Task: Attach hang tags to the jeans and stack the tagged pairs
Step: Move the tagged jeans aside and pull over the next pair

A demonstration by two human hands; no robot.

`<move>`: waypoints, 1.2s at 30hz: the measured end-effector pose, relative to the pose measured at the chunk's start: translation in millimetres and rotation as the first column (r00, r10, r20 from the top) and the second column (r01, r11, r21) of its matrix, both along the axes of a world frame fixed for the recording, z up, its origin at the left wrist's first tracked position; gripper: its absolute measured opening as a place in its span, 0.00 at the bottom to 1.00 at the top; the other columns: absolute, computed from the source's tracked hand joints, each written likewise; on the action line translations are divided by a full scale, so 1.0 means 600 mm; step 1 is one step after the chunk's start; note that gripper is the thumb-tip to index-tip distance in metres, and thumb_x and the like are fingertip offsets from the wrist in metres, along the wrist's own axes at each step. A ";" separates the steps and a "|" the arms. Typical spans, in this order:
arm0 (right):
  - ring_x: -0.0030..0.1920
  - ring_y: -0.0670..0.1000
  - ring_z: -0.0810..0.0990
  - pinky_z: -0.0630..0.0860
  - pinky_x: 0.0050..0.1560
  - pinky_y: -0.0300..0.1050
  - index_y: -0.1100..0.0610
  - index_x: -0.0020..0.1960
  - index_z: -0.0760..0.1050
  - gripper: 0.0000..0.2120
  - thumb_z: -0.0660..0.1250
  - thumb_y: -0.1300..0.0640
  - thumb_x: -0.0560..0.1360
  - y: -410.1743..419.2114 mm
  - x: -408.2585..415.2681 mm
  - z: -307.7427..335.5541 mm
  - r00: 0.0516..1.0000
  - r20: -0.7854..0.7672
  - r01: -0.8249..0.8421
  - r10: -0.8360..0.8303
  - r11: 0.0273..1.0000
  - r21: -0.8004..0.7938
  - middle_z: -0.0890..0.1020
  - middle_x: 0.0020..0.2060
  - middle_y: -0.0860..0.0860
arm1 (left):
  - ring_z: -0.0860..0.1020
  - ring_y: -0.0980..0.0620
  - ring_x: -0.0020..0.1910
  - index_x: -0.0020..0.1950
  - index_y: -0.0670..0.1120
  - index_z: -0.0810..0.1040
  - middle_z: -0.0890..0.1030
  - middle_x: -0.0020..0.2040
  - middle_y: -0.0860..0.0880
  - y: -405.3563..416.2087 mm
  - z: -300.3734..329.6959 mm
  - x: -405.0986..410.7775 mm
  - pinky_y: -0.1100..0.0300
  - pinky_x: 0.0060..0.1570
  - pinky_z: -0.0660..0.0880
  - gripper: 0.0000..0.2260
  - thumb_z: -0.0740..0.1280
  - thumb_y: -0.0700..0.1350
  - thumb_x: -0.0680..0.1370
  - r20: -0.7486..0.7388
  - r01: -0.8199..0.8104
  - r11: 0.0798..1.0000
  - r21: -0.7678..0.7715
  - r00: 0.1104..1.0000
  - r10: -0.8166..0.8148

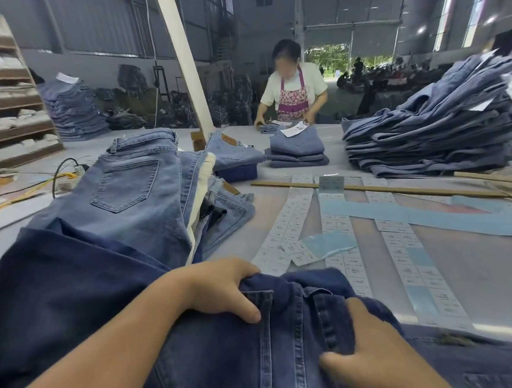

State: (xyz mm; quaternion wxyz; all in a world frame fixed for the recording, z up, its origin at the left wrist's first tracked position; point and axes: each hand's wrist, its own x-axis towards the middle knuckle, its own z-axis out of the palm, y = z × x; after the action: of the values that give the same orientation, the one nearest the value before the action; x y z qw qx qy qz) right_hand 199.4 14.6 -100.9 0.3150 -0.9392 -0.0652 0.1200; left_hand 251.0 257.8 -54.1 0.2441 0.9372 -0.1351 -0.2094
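A dark blue pair of jeans (220, 361) lies right in front of me, back pocket up. My left hand (223, 289) grips its waistband at the top edge, fingers curled over the fold. My right hand (374, 356) pinches the waistband near a belt loop, thumb on the cloth. Strips of white and pale blue tag labels (401, 237) lie on the table just beyond. A lighter blue pair (137, 192) lies on a heap to the left. Folded tagged pairs (297, 150) sit stacked farther back.
A tall stack of jeans (435, 134) fills the right rear of the table. A wooden stick (403, 188) lies across behind the labels. A person in an apron (292, 94) works at the far side. Cables (61, 180) and shelves (2, 101) are at left.
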 end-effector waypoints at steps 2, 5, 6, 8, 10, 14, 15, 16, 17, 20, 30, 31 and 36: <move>0.50 0.47 0.78 0.75 0.52 0.48 0.46 0.51 0.71 0.16 0.66 0.38 0.70 -0.015 0.015 0.008 0.996 0.044 0.077 -0.081 0.993 0.086 0.79 0.49 0.45 | 0.83 0.56 0.45 0.49 0.51 0.79 0.84 0.45 0.55 0.000 0.019 -0.012 0.56 0.48 0.79 0.11 0.75 0.47 0.69 -0.019 0.011 0.999 -0.049 1.000 -0.012; 0.44 0.45 0.76 0.72 0.43 0.46 0.49 0.45 0.73 0.11 0.62 0.41 0.77 -0.020 0.052 0.021 0.959 0.180 0.169 -0.221 0.949 0.266 0.79 0.44 0.47 | 0.82 0.56 0.46 0.50 0.52 0.79 0.84 0.45 0.56 -0.007 0.025 -0.021 0.54 0.50 0.80 0.12 0.74 0.46 0.68 -0.029 0.021 0.999 -0.041 0.999 -0.022; 0.43 0.44 0.76 0.69 0.39 0.43 0.49 0.45 0.73 0.10 0.61 0.43 0.78 -0.015 0.070 0.022 0.961 0.169 0.168 -0.219 0.948 0.271 0.79 0.44 0.47 | 0.82 0.54 0.48 0.52 0.52 0.80 0.85 0.47 0.55 -0.011 0.023 -0.023 0.52 0.53 0.80 0.13 0.74 0.47 0.68 -0.044 0.020 0.999 -0.029 0.999 -0.022; 0.43 0.47 0.76 0.67 0.36 0.41 0.50 0.46 0.74 0.11 0.61 0.44 0.79 0.003 0.109 0.017 0.965 0.186 0.162 -0.185 0.978 0.132 0.79 0.44 0.49 | 0.83 0.54 0.49 0.54 0.53 0.80 0.85 0.49 0.55 -0.016 0.016 -0.024 0.51 0.54 0.80 0.16 0.74 0.47 0.68 -0.091 0.027 1.000 -0.013 0.995 -0.028; 0.46 0.52 0.77 0.71 0.41 0.44 0.54 0.47 0.77 0.12 0.63 0.45 0.76 0.021 0.149 0.007 0.946 0.309 0.140 -0.101 0.984 -0.108 0.80 0.46 0.52 | 0.83 0.56 0.48 0.53 0.55 0.80 0.85 0.48 0.57 -0.017 0.007 -0.025 0.56 0.51 0.80 0.15 0.74 0.46 0.68 -0.142 0.031 0.999 -0.023 0.989 -0.034; 0.56 0.56 0.76 0.71 0.54 0.47 0.53 0.58 0.78 0.12 0.61 0.49 0.80 0.062 0.184 -0.021 0.976 -0.008 -0.212 0.216 0.952 -0.222 0.78 0.56 0.56 | 0.83 0.59 0.48 0.51 0.58 0.80 0.85 0.48 0.59 -0.004 0.004 -0.026 0.62 0.47 0.79 0.14 0.75 0.45 0.69 -0.198 0.009 0.993 -0.114 0.980 -0.031; 0.57 0.56 0.76 0.71 0.54 0.48 0.53 0.58 0.79 0.13 0.59 0.49 0.81 0.068 0.182 -0.025 0.973 -0.031 -0.232 0.230 0.951 -0.204 0.78 0.57 0.56 | 0.83 0.59 0.48 0.51 0.58 0.80 0.85 0.48 0.59 0.001 0.004 -0.027 0.62 0.47 0.79 0.14 0.75 0.44 0.69 -0.200 0.002 0.990 -0.141 0.979 -0.030; 0.55 0.56 0.77 0.71 0.52 0.48 0.54 0.55 0.79 0.15 0.59 0.47 0.81 0.070 0.181 -0.026 0.981 -0.038 -0.194 0.190 0.969 -0.155 0.79 0.56 0.56 | 0.83 0.57 0.50 0.52 0.57 0.81 0.85 0.49 0.57 0.005 0.004 -0.028 0.60 0.49 0.80 0.14 0.75 0.43 0.69 -0.197 -0.009 0.985 -0.170 0.980 -0.025; 0.53 0.55 0.77 0.71 0.51 0.48 0.54 0.53 0.78 0.16 0.59 0.43 0.80 0.067 0.183 -0.026 0.993 -0.035 -0.111 0.109 0.991 -0.074 0.80 0.56 0.55 | 0.83 0.53 0.52 0.54 0.53 0.81 0.85 0.51 0.54 0.009 0.006 -0.030 0.55 0.53 0.80 0.15 0.75 0.42 0.70 -0.189 -0.022 0.979 -0.204 0.982 -0.017; 0.61 0.56 0.76 0.69 0.62 0.51 0.48 0.63 0.75 0.24 0.57 0.34 0.78 0.047 0.190 -0.008 0.994 -0.085 -0.073 0.074 0.997 0.006 0.76 0.65 0.55 | 0.83 0.44 0.53 0.55 0.44 0.80 0.84 0.53 0.43 0.025 0.020 -0.033 0.46 0.56 0.79 0.15 0.74 0.38 0.69 -0.171 -0.051 0.941 -0.335 0.985 -0.007; 0.34 0.41 0.82 0.75 0.46 0.37 0.62 0.41 0.82 0.26 0.56 0.45 0.83 0.048 0.179 0.112 0.915 -0.087 -0.111 0.395 0.453 0.884 0.82 0.32 0.52 | 0.83 0.43 0.45 0.54 0.38 0.81 0.84 0.48 0.39 0.142 0.095 -0.033 0.53 0.46 0.82 0.18 0.72 0.34 0.64 0.082 -0.217 0.568 -0.794 0.887 0.454; 0.45 0.46 0.84 0.75 0.53 0.43 0.64 0.49 0.83 0.28 0.60 0.40 0.79 0.057 0.174 0.118 0.871 -0.079 -0.053 0.485 0.253 0.966 0.85 0.42 0.58 | 0.83 0.44 0.44 0.53 0.40 0.82 0.85 0.48 0.40 0.156 0.100 -0.033 0.55 0.44 0.82 0.18 0.72 0.35 0.64 0.101 -0.224 0.517 -0.827 0.844 0.526; 0.65 0.53 0.78 0.72 0.64 0.60 0.43 0.66 0.74 0.27 0.68 0.37 0.69 0.171 0.172 0.152 0.919 0.149 -0.218 0.366 0.156 0.963 0.80 0.63 0.45 | 0.85 0.50 0.39 0.44 0.51 0.84 0.86 0.43 0.47 0.233 0.127 -0.018 0.61 0.36 0.80 0.11 0.75 0.40 0.64 0.176 -0.170 0.319 -0.932 0.558 0.811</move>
State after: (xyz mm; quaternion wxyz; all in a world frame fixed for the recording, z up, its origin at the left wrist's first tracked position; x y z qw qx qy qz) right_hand 302.3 117.1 -9.8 0.8022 -0.4966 -0.2860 0.1674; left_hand 240.1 397.7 22.0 0.6552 0.6913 0.0284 0.3035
